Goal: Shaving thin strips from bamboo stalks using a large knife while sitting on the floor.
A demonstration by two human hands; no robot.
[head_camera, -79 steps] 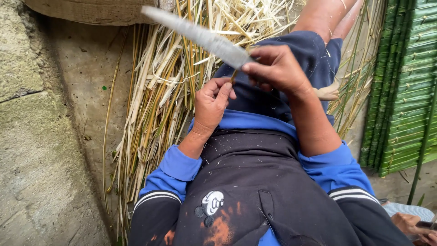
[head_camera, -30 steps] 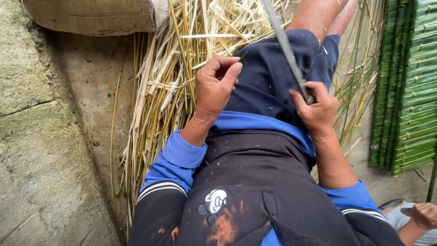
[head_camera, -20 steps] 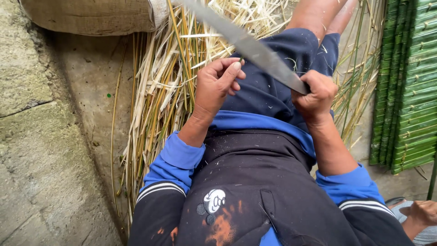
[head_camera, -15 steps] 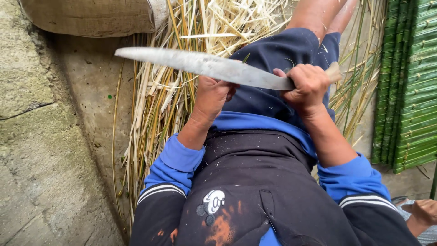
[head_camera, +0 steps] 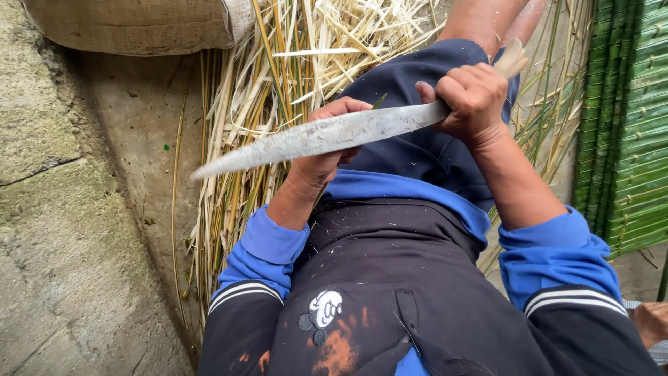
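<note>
My right hand (head_camera: 467,96) grips the pale handle of a long machete (head_camera: 306,139), whose worn blade stretches leftward and slightly down across my lap. Behind the blade my left hand (head_camera: 325,150) rests on my thigh with fingers curled; a thin green sliver (head_camera: 379,101) pokes out near its fingertips, and whether it is pinched there is hard to tell. I am seated in dark blue shorts (head_camera: 417,153) and a black top with blue cuffs.
A heap of dry yellow bamboo strips (head_camera: 278,76) lies on the ground under my legs. Stacked green split bamboo (head_camera: 630,125) stands at the right. A burlap sack (head_camera: 132,24) sits top left by concrete slabs (head_camera: 62,230). Another person's hand (head_camera: 650,322) shows at bottom right.
The machete has swung from pointing up and away to lying across my lap, tip to the left and dipping lower. My right hand rose toward my knee; the left hand stayed on the thigh.
</note>
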